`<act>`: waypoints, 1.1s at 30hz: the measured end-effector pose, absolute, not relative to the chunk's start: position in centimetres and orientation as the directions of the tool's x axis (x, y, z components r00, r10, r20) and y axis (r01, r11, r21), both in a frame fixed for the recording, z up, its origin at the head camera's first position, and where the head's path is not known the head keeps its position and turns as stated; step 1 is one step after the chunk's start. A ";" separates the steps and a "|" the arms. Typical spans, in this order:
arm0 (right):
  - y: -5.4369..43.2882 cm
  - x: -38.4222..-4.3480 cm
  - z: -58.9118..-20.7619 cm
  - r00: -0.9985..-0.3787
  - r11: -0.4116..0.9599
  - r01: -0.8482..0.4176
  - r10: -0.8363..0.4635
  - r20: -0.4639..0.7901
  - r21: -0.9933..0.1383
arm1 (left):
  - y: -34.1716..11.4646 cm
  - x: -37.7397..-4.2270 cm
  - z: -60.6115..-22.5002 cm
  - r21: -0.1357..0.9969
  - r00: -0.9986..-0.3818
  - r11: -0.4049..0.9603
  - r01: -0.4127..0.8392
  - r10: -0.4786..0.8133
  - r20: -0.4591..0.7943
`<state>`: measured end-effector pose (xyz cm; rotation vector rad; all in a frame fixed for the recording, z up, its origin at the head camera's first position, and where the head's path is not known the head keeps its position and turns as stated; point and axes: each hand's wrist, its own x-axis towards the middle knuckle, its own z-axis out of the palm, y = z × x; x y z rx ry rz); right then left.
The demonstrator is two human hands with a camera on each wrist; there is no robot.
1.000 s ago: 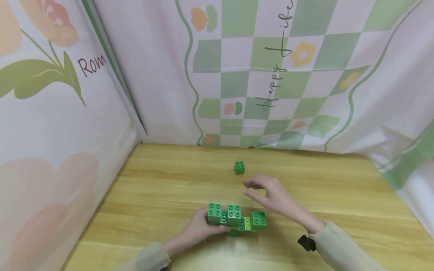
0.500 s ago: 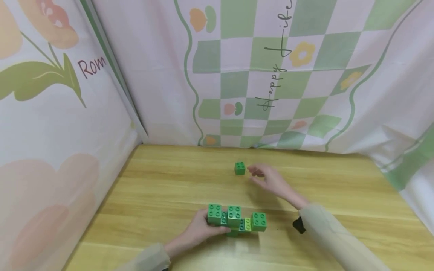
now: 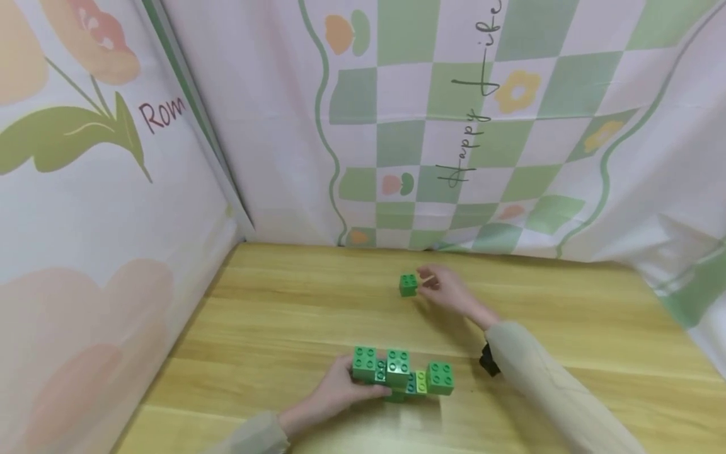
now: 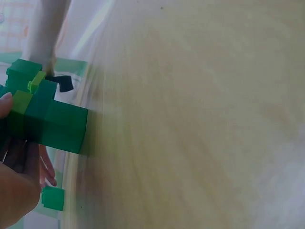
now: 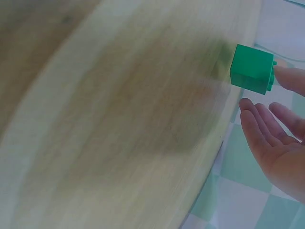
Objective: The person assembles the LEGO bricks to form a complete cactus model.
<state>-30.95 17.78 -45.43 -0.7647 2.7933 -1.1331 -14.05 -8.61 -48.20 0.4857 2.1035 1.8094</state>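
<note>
My left hand (image 3: 343, 388) grips a built piece of stacked toy bricks (image 3: 398, 369), with the thumb along its near side and the fingers behind. The piece shows green, dark teal and lime bricks, and the left wrist view has its side (image 4: 64, 124) close up. A single green brick (image 3: 408, 285) stands studs up farther back on the table. Just right of it is my right hand (image 3: 447, 290), fingers loosely bent and spread. In the right wrist view the thumb tip (image 5: 291, 78) lies by the studs of the green brick (image 5: 252, 69), while the other fingers are apart from it.
The wooden table (image 3: 295, 315) ends at the back against a checked curtain (image 3: 454, 126). A flowered curtain (image 3: 85, 221) borders it on the left. A black strap piece (image 3: 489, 360) hangs at the right sleeve (image 3: 544, 372).
My right hand has moved forward and slightly left across the table, up beside the single green brick. The left hand keeps holding the brick build in nearly the same place.
</note>
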 end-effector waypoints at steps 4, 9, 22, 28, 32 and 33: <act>17.5 -31.6 -45.6 -0.881 0.623 -0.416 -0.455 0.126 -0.662 | -8.6 -14.1 -48.2 0.989 -0.890 0.139 0.044 0.456 -0.025; 17.3 -31.8 -45.6 -0.873 0.630 -0.424 -0.476 0.107 -0.651 | -8.5 -14.2 -48.2 0.991 -0.883 0.127 0.041 0.469 -0.023; 17.1 -32.3 -46.2 -0.857 0.645 -0.461 -0.501 0.118 -0.609 | -8.5 -14.0 -48.2 0.991 -0.886 0.129 0.043 0.463 -0.022; 17.3 -32.0 -46.2 -0.858 0.642 -0.466 -0.497 0.133 -0.609 | -8.4 -14.0 -48.3 0.991 -0.889 0.132 0.035 0.456 -0.030; 17.5 -31.5 -45.9 -0.854 0.627 -0.473 -0.499 0.148 -0.619 | -8.5 -14.0 -48.4 0.990 -0.890 0.134 0.051 0.456 -0.016; 17.6 -31.3 -45.8 -0.851 0.620 -0.478 -0.502 0.154 -0.622 | -8.6 -14.0 -48.4 0.989 -0.891 0.135 0.055 0.454 -0.013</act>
